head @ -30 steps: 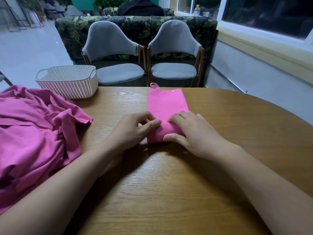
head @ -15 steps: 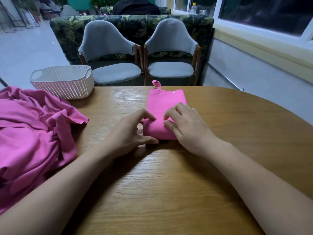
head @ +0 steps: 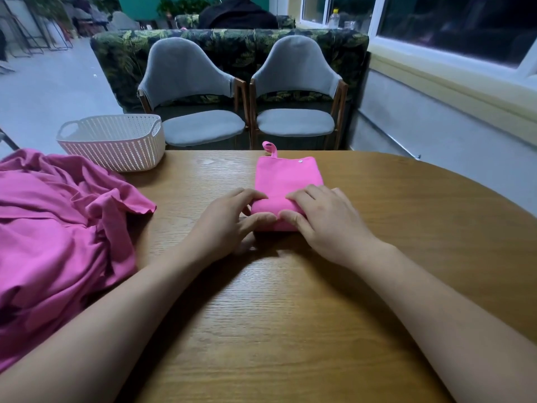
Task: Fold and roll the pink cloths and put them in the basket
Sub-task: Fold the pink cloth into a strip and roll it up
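Left hand (head: 228, 225) pinches cloth (head: 286, 175) — basket (head: 116, 149) behind heap (head: 58, 228).

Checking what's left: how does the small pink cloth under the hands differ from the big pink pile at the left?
The small cloth is a neat folded strip, near end rolled; the pile lies crumpled. The left hand and right hand grip the small cloth, not the pile. The small cloth shows a loop; the pile none. Both are pink, on the table, outside the basket.
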Demonstrator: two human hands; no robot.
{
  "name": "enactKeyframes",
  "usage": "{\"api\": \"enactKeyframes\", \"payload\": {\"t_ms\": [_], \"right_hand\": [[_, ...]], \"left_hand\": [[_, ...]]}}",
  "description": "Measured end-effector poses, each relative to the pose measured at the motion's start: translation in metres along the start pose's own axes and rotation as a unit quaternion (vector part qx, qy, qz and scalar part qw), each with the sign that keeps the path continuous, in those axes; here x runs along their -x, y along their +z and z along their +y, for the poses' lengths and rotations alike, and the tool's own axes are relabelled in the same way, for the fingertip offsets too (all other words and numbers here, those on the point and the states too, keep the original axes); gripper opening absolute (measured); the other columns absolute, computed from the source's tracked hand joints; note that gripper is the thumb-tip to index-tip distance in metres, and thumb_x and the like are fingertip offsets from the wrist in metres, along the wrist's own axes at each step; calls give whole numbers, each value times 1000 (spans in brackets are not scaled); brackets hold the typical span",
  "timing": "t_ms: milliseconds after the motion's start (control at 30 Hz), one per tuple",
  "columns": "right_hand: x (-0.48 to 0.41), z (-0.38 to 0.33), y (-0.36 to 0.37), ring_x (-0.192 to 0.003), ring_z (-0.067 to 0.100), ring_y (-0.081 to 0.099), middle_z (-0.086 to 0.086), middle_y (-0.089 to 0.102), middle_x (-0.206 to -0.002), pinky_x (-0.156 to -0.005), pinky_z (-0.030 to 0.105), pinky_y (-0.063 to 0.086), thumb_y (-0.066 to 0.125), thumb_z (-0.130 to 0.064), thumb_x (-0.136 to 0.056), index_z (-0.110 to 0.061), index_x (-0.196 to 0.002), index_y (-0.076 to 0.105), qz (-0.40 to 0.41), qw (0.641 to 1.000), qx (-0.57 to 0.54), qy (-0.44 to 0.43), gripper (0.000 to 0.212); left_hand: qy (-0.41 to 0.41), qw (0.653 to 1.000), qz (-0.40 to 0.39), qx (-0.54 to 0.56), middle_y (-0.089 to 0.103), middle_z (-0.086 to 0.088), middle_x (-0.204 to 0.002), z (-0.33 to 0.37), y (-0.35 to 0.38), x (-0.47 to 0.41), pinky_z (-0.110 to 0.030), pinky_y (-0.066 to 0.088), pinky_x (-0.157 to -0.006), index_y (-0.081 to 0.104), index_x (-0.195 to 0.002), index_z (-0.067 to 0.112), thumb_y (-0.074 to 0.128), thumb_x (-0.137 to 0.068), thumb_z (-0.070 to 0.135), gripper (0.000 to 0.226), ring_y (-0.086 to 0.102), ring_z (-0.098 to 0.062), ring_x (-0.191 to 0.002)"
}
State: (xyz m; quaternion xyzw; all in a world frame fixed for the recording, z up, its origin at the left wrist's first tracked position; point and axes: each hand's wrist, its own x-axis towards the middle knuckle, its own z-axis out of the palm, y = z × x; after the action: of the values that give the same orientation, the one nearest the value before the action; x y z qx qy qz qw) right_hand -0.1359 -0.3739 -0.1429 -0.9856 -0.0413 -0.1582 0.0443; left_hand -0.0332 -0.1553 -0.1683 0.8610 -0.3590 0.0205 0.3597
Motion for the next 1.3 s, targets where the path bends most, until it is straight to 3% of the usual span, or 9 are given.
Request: {"api": "enactKeyframes", "payload": {"t_ms": [233, 400, 533, 600, 733, 833, 1000, 1133, 1300], "right_hand": [[3, -2, -7, -95, 24, 63, -5, 68, -95, -79, 40, 41, 20, -61, -108, -28, -96, 58, -7, 1000, -14, 11, 52], [4, -3, -11, -90, 27, 63, -5, 67, -92, -70, 39, 33, 24, -59, -109, -29, -90, 48, -14, 999, -30, 1, 43], [2, -1, -8, -90, 29, 64, -5, 67, -91, -69, 40, 39, 21, -59, -109, -28, -96, 53, -7, 1000, -24, 5, 47], [1, -1, -6, -90, 29, 64, -5, 65, -92, -69, 40, 40, 22, -59, -109, -28, -99, 55, -2, 1000, -22, 5, 46], [4, 3, -4, -95, 24, 56, -5, 57, -103, -77, 40, 38, 30, -51, -111, -26, -108, 60, 50, 998, -24, -22, 39], [8, 3, -5, -106, 21, 49, -3, 52, -114, -91, 41, 38, 39, -54, -107, -26, -119, 59, 57, 998, -7, -25, 36], [11, 4, -1, -129, 26, 40, 0, 44, -139, -114, 47, 33, 55, -73, -91, -34, -149, 44, -9, 999, 37, -10, 71], [1, 9, 2, -125, 26, 47, 0, 52, -135, -109, 46, 36, 42, -77, -94, -29, -149, 48, -12, 999, 41, -2, 73], [-3, 15, 4, -116, 22, 53, -4, 60, -124, -99, 45, 40, 29, -80, -98, -31, -141, 56, -10, 1000, 20, -5, 71]], "left_hand": [[-17, 999, -39, 13, 70, 10, -86, 11, -3, 5, -43, 54, -82, 68, -102, 29, 45, -90, 81, 58, 65, -5, -84], [25, 999, -17, 15, 62, 17, -98, 16, -3, 11, -34, 51, -79, 69, -106, 30, 54, -88, 76, 52, 63, -4, -92], [131, 991, 13, -25, 52, 21, -114, 21, -5, 16, -36, 54, -83, 65, -115, 36, 84, -77, 64, 51, 59, -8, -103], [135, 990, 21, -24, 52, 20, -114, 24, -6, 16, -40, 54, -83, 66, -114, 37, 88, -74, 60, 51, 59, -10, -101], [83, 996, 27, 23, 60, 21, -109, 18, -3, 12, -40, 54, -80, 68, -110, 40, 78, -75, 70, 47, 60, -7, -93], [51, 998, 42, 25, 68, 21, -110, 10, 0, 4, -39, 56, -83, 70, -114, 39, 67, -82, 74, 47, 64, -4, -100], [9, 998, 65, 15, 69, 17, -115, 4, 7, -5, -39, 55, -93, 73, -125, 37, 54, -92, 70, 50, 65, -2, -104], [55, 997, 42, -25, 55, 15, -128, -4, 5, -1, -29, 49, -100, 64, -140, 34, 68, -79, 78, 76, 57, -4, -119], [67, 997, 38, -8, 61, 18, -122, -7, 5, 0, -39, 54, -94, 60, -131, 38, 80, -69, 74, 74, 61, -6, -115]]}}
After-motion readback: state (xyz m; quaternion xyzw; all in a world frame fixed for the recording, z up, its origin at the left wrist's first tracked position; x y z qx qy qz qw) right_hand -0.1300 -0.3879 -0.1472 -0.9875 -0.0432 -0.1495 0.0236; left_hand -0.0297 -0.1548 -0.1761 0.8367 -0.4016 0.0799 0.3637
